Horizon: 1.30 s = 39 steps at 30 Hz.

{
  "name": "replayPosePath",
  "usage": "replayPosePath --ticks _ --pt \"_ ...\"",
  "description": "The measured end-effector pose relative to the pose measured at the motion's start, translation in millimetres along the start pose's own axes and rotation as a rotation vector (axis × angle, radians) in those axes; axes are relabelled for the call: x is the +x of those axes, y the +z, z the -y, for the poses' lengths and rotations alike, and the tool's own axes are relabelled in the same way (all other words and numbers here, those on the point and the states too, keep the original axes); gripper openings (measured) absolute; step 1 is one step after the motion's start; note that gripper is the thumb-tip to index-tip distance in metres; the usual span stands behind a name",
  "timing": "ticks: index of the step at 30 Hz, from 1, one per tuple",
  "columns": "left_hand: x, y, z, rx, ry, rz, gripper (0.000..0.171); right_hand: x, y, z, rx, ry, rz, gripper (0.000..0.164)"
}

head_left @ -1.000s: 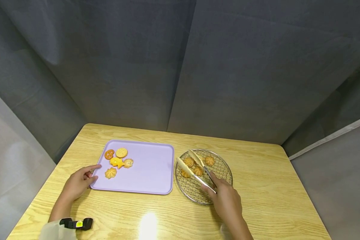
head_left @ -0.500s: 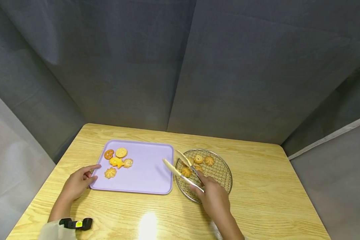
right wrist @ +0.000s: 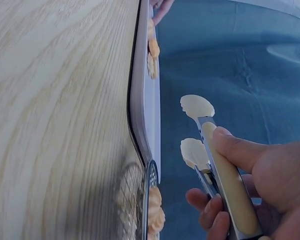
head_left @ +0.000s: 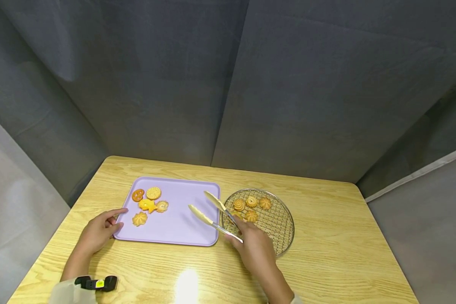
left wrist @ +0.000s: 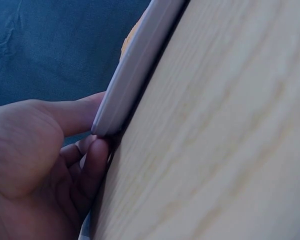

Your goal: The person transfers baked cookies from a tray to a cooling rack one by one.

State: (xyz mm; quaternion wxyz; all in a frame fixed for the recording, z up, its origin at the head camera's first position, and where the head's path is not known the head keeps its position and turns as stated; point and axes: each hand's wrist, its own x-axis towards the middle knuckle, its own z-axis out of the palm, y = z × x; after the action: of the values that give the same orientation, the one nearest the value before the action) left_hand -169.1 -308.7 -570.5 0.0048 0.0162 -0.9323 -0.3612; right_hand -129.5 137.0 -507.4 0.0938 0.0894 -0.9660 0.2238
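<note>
My right hand (head_left: 255, 249) grips a pair of tongs (head_left: 221, 228) with pale, spoon-shaped tips. The tongs' arms are spread, nothing between them, and their tips hang over the right part of the lilac tray (head_left: 186, 232). In the right wrist view, thumb and fingers wrap the tongs' handle (right wrist: 230, 185). My left hand (head_left: 99, 232) holds the tray's left edge; in the left wrist view its fingers (left wrist: 95, 160) curl at the rim. On the tray's left part lie a pretzel (head_left: 138, 195), a round biscuit (head_left: 153, 193), a yellow fish-shaped biscuit (head_left: 147, 205), a small fluted biscuit (head_left: 161, 206) and a piped cookie (head_left: 139, 218).
Right of the tray stands a round wire rack (head_left: 283, 232) bearing several piped cookies (head_left: 265, 203); my right hand and the tongs cover part of its near left side. Dark grey cloth panels (head_left: 296, 105) rise behind and beside the wooden table (head_left: 346, 245).
My right hand has carried the tongs left, from above the rack's cookies to above the tray, their arms staying spread. My left hand has stayed at the tray's edge.
</note>
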Motion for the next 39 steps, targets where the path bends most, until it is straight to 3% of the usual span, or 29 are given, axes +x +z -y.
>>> replayPosePath --ticks 21,39 --pt "-1.4 0.8 -3.0 -0.028 -0.002 0.009 0.045 6.5 29.1 30.5 0.011 -0.084 0.059 0.066" --pt "-0.5 -0.4 -2.3 -0.028 -0.003 0.011 0.045 23.6 47.9 60.2 -0.068 -0.171 0.076 0.066"
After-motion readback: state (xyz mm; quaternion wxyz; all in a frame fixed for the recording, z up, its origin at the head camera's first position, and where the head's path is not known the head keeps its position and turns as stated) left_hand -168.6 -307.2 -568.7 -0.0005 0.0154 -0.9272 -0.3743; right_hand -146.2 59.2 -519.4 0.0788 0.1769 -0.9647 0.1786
